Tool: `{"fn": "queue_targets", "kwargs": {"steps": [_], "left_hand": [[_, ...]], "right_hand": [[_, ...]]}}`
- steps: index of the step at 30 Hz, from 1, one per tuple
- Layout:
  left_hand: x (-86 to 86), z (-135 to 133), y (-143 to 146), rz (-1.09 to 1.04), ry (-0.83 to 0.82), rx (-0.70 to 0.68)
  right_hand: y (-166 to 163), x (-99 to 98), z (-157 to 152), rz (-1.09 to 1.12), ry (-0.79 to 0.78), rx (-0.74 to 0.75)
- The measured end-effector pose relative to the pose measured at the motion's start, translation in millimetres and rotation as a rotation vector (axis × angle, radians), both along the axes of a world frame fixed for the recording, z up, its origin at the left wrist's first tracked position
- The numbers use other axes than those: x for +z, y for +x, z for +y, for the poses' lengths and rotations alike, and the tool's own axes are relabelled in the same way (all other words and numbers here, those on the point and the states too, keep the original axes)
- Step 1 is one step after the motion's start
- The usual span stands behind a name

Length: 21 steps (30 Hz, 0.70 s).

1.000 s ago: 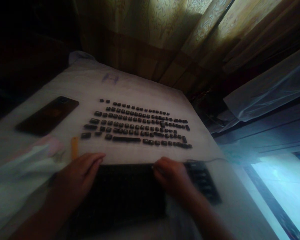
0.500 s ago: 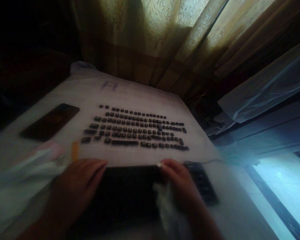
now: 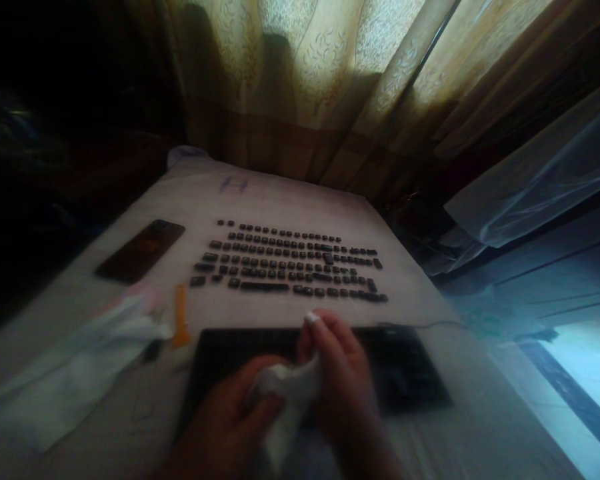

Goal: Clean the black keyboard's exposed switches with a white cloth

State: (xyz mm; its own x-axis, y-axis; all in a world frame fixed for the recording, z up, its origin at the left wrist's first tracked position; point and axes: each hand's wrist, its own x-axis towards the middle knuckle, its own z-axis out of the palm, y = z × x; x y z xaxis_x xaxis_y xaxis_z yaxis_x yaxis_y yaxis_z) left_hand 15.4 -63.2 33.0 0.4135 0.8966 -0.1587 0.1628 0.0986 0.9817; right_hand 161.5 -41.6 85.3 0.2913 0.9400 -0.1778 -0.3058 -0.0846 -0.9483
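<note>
Both hands gripping a wipe over the keyboard.
Left hand [image 3: 235, 413] and right hand [image 3: 337, 367] are closed on the white wipe [image 3: 290, 390], held above the dark keyboard [image 3: 400, 367]. From the keyboard's middle, loose keycaps [image 3: 279, 253] lie in rows at 12 o'clock, an orange tool [image 3: 181, 317] just beside it toward 10, the phone [image 3: 141, 251] farther out that way, pale fabric [image 3: 80, 367] at 9.
</note>
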Motion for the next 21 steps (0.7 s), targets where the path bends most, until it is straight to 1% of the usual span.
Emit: {"fn": "queue_targets", "kwargs": {"steps": [2, 4, 5, 7, 8, 11, 13, 15, 17, 19, 21], "left_hand": [[10.4, 3, 2, -0.066, -0.136, 0.057], [13.7, 5, 4, -0.124, -0.206, 0.11], [13.1, 6, 5, -0.144, -0.217, 0.134], [9.2, 8, 6, -0.161, -0.186, 0.18], [6.8, 9, 6, -0.166, -0.165, 0.203], [2.4, 9, 8, -0.196, -0.158, 0.238], [3.6, 7, 10, -0.247, -0.215, 0.209], [7.4, 3, 12, -0.299, -0.276, 0.127], [11.6, -1, 13, -0.317, -0.298, 0.042], [14.5, -4, 12, -0.244, -0.216, 0.002], [16.1, -4, 8, -0.128, -0.085, 0.05]], "right_hand": [[-4, -2.4, -4, -0.01, 0.016, 0.013], [-10, -7.6, -10, -0.036, 0.055, 0.026], [-15, -11.1, -15, -0.063, 0.084, 0.045], [-26, -19.2, -26, -0.161, 0.165, 0.08], [-32, -23.4, -32, -0.244, 0.213, 0.155], [-41, -34.3, -42, -0.449, 0.354, 0.116], [-38, -38.7, -41, -0.536, 0.432, 0.066], [-28, -40.0, -35, -0.607, 0.481, 0.02], [-14, -38.0, -28, -0.659, 0.476, -0.028], [-2, -33.7, -23, -0.752, 0.483, -0.028], [8, -28.6, -24, -0.845, 0.49, 0.009]]}}
